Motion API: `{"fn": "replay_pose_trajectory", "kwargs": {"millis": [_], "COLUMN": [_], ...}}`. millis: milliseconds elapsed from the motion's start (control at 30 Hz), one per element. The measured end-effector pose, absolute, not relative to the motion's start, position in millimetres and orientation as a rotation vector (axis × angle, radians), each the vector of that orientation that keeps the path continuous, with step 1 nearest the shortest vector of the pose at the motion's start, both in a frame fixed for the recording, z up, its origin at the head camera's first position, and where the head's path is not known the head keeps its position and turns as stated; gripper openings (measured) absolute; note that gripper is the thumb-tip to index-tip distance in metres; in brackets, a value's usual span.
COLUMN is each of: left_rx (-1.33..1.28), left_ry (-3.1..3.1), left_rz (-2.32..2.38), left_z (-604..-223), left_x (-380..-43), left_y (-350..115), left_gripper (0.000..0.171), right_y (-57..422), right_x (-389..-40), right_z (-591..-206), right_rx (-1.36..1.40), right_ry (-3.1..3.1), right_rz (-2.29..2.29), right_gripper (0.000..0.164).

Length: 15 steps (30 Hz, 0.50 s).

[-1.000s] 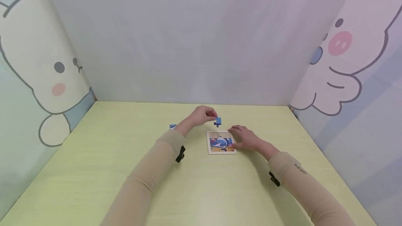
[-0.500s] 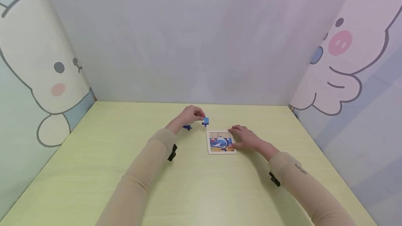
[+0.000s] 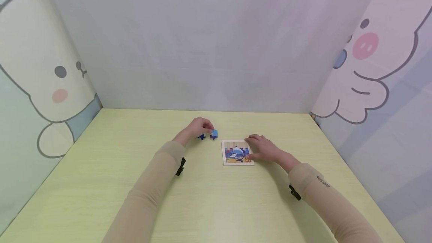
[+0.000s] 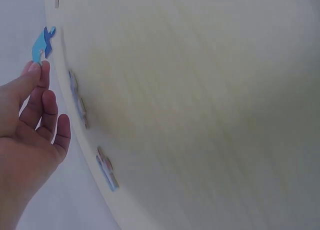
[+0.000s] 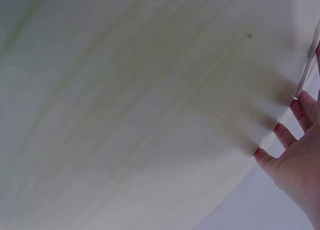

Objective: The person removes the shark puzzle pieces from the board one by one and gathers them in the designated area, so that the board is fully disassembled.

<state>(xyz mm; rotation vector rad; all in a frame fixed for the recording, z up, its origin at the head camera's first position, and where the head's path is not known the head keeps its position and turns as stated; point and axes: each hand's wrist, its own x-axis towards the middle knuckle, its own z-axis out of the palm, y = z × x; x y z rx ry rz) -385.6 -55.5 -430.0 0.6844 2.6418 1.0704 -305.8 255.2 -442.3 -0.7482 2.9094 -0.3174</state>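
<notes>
- Left hand [image 3: 198, 127]: thumb and fingertips pinching one blue puzzle piece [image 3: 214, 134], knob toward the person.
- Puzzle tray [image 3: 237, 164], roughly square, no clear long axis: rightward and personward of the left hand; far strip of its recess bare.
- Right hand [image 3: 264, 150]: nearer the tray, touching its right side, fingers spread; thumb overlaps that rim.
- Two loose pieces [image 4: 78, 99]: on the counter [image 3: 135, 141], beneath the left hand.

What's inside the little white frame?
Inside the frame are puzzle pieces with a dolphin; its far part looks bare. What the right hand covers at the edge can't be seen.
</notes>
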Motion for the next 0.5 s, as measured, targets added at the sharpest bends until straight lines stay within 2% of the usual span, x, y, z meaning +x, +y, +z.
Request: {"fn": "replay_pose_trajectory", "kwargs": {"millis": [500], "left_rx": [0.64], "left_ry": [2.673], "left_rz": [1.021], "left_z": [-437.9], "left_x": [-385.4], "left_y": [-52.4], "left_gripper": [0.008], "right_y": [255.0], "right_x": [-308.7], "right_z": [-444.8], "right_rx": [-0.711], "right_ry": [2.903], "right_rz": [-0.315], "right_gripper": [0.073]}}
